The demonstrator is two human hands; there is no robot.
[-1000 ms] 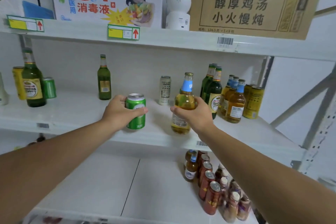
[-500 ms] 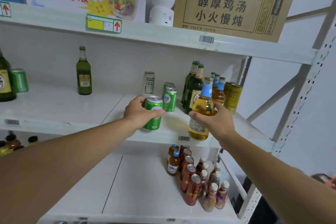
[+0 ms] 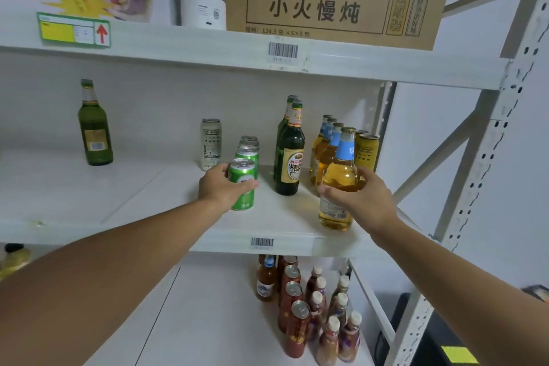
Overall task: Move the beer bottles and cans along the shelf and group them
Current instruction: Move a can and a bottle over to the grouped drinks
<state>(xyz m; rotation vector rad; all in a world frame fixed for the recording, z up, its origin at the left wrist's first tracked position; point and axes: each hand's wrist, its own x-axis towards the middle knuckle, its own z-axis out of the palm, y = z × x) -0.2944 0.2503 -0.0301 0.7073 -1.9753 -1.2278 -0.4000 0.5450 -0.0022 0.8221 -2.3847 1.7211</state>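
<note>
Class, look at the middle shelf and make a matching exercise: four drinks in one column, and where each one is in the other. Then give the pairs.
Drinks:
1. green can
2. clear bottle
3. pale tall can
4. lone green bottle

Places:
A. far left, alone
B. in the right hand
C. behind the left hand
D. in the left hand

Pairs: 1-D, 2-B, 3-C, 4-A
</note>
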